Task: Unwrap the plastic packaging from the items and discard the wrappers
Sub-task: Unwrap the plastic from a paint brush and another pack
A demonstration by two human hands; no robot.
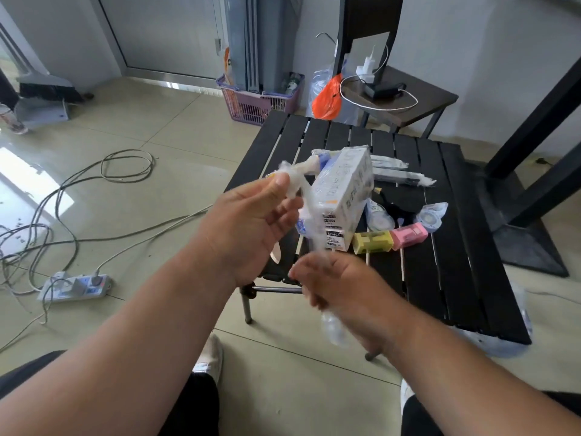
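Above the near-left corner of the black slatted table, both hands work clear of the top, open floor beneath them. Left hand pinches the upper end of a stretched plastic wrapper; right hand grips the lower end, fingers curled tight, crumpled film poking out below. Just behind the wrapper a white box stands tilted on the table, crowding the far side. Right of the box lie a yellow box and a pink box, touching. Left of the table, cables and a power strip clutter the floor
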